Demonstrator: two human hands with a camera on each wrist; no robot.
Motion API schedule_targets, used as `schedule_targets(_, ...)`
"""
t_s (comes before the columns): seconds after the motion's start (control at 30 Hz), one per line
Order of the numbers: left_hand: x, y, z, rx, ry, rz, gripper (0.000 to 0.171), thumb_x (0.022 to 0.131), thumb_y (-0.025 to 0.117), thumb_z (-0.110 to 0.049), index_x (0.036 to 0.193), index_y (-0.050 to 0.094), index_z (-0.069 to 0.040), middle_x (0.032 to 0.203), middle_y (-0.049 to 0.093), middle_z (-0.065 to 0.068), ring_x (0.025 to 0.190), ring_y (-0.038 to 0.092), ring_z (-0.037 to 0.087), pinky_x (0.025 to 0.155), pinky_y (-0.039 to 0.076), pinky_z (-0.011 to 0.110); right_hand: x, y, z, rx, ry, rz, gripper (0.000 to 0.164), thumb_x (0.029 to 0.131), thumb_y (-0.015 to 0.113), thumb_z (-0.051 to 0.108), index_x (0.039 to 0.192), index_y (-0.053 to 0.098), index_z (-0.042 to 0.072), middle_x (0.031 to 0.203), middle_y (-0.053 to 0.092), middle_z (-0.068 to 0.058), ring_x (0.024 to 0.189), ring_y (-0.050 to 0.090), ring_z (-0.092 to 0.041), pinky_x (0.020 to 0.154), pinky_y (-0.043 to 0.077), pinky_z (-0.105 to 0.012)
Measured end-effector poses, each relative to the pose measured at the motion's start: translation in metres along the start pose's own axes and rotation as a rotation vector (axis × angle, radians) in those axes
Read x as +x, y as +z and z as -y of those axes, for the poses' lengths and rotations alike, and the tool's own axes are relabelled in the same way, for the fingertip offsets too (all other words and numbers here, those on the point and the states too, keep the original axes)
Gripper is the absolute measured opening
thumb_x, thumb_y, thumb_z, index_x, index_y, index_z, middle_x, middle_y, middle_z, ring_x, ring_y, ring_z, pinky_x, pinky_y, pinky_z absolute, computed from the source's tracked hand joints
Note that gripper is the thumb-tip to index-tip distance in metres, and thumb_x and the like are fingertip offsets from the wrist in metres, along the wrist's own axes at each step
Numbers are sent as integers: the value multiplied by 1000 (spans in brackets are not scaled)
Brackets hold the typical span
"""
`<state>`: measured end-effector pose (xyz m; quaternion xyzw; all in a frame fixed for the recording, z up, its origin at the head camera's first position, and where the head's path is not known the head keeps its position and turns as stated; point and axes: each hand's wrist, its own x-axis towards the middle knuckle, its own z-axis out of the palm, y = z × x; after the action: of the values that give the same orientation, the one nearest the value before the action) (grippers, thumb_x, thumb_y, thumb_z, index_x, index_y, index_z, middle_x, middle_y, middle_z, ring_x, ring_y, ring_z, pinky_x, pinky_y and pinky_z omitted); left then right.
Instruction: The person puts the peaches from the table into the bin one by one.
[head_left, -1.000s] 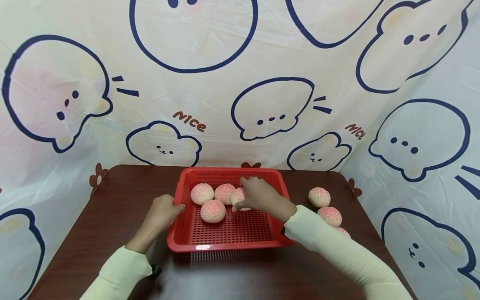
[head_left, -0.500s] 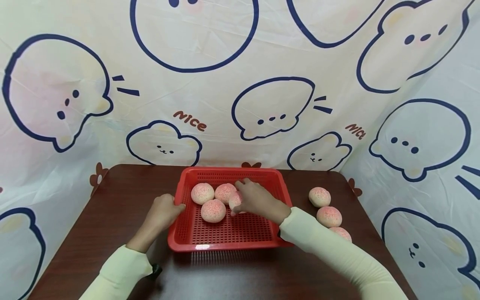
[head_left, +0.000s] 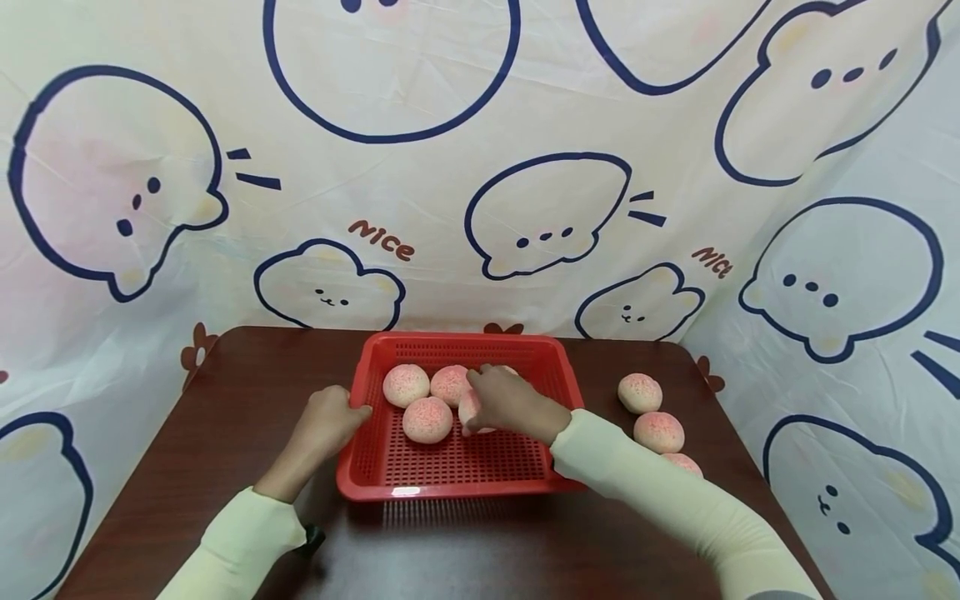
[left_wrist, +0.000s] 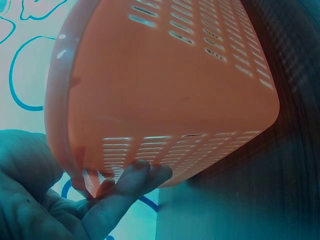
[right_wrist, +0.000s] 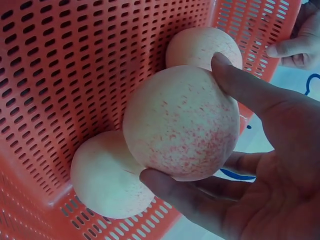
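Note:
My left hand (head_left: 330, 421) grips the left rim of a red perforated plastic basket (head_left: 465, 493). In the left wrist view, the thumb side and fingers (left_wrist: 125, 187) wrap round that rim and its outer wall. Inside the basket, my right hand (head_left: 513, 400) holds a round cream peach (right_wrist: 182, 122) with pink speckles, thumb on one side and fingers on the other. Close by it lie two more peaches (right_wrist: 112, 175) in the right wrist view. Several peaches (head_left: 427, 420) sit grouped in the basket's left half, and one peeks out behind my right hand.
On the dark brown table (head_left: 225, 400), right of the basket, three more peaches (head_left: 659, 432) stand in a row, the nearest partly behind my right sleeve (head_left: 645, 475). A cartoon-printed cloth (head_left: 427, 192) hangs behind and beside the table.
My right hand has shifted slightly left and toward me with the peach, and a peach behind it has come into view. The left hand keeps its place on the rim.

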<state>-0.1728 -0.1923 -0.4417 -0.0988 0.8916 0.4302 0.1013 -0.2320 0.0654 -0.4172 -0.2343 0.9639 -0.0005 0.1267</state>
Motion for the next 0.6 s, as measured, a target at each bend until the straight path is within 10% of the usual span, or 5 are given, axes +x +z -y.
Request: schedule_targets(0.6,-1,-1,-1,-10,7,2,24,97,59,-8,110,63,12,83,72,19,62,72,19,60,64,36,9,10,1,-65,-57,31,84,74,89,52,140,58,9,127,64,-11,117,60,-25,95,58,-40)
